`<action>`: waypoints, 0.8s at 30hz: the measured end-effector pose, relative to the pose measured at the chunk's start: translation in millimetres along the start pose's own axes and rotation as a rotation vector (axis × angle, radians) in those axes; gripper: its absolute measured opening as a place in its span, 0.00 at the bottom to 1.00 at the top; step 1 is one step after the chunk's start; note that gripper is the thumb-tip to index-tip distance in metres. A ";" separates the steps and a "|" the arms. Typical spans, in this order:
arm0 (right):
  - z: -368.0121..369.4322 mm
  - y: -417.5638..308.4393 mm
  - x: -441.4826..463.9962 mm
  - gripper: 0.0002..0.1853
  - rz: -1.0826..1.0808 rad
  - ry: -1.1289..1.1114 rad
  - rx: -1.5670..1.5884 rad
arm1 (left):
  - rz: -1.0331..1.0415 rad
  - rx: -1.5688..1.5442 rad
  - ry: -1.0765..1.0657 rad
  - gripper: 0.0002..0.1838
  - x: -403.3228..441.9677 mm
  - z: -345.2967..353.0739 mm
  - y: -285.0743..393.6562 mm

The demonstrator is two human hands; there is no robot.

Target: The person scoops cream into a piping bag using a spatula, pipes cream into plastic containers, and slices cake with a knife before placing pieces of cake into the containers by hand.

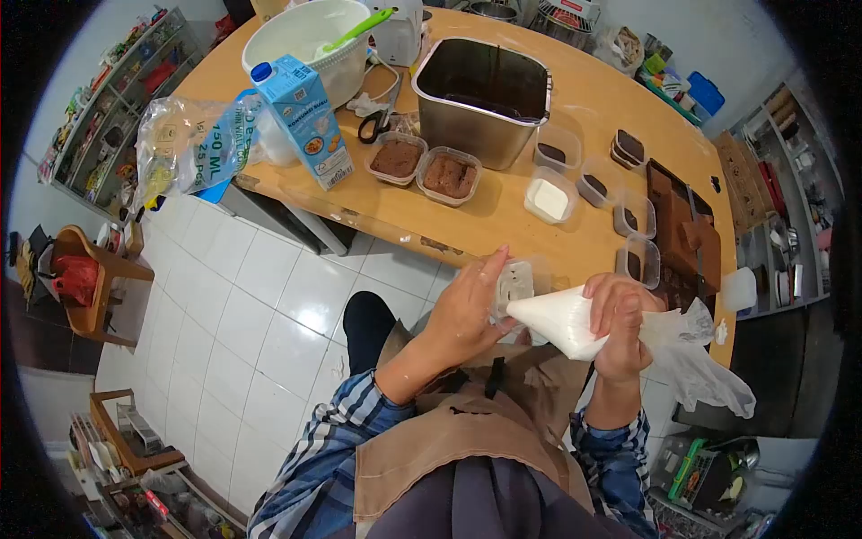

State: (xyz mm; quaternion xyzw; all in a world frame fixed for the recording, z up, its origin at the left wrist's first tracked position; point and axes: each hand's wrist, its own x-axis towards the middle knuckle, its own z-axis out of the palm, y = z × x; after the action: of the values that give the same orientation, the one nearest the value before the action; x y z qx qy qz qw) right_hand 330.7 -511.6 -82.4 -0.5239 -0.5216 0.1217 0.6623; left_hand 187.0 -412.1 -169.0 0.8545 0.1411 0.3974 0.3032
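Note:
My left hand (462, 305) is closed around a small clear plastic container (530, 272) at the table's front edge. White cream (512, 286) covers the inside of this container. My right hand (620, 325) squeezes a piping bag (558, 322) full of white cream, its narrow tip pointing left into the container. The bag's loose, see-through end (709, 368) trails out to the right behind that hand. Just beyond stands another container topped with smooth white cream (549, 199). Around it are several clear containers with dark cake at the bottom, such as one container (635, 260) to the right.
A deep metal tin (485, 148) with dark chocolate inside stands mid-table. Left of it are two brown-filled containers (397, 159), a blue carton (305, 121), scissors (371, 128), a bag of plastic cups (202, 148) and a white bowl (346, 76) with a green spatula (359, 29). Chocolate cake (678, 234) lies right.

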 end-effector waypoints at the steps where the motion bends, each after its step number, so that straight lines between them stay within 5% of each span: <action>1: -0.1 -0.9 -0.5 0.27 0.004 0.001 -0.013 | -0.004 0.004 0.004 0.48 -0.4 -0.2 0.2; 24: -0.9 -3.1 -3.4 0.25 0.095 -0.010 0.041 | -0.001 -0.005 0.040 0.47 -4.5 -2.5 -0.7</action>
State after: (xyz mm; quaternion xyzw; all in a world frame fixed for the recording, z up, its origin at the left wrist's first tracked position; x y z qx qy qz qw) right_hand 328.8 -515.8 -81.7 -0.5338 -0.4968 0.1665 0.6637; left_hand 182.2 -412.7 -170.9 0.8457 0.1465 0.4144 0.3027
